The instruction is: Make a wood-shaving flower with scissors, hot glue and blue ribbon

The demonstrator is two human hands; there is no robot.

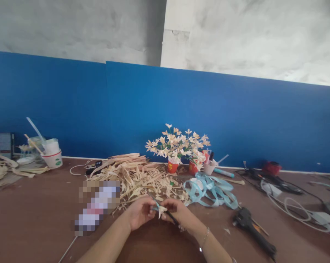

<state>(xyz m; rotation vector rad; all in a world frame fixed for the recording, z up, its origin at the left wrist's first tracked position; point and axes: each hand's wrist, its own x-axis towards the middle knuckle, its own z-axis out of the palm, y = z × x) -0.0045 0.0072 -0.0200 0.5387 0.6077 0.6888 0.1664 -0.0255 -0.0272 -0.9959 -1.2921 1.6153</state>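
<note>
In front of my chest, both hands meet over the brown table. My left hand is closed, its fingertips pinched at a small pale flower with a bit of light blue at its base. My right hand is wrapped round a slim tool with a black handle. Its narrow dark tip points up and left, past the flower; the exact kind of tool is not clear. Just behind the hands lies a loose heap of dried corn husk pieces.
Two red cups hold bunches of pale husk flowers near the blue partition. Light blue ribbon lies tangled to the right, beside a black glue gun. Cables and a white power strip spread far right. A white cup stands left.
</note>
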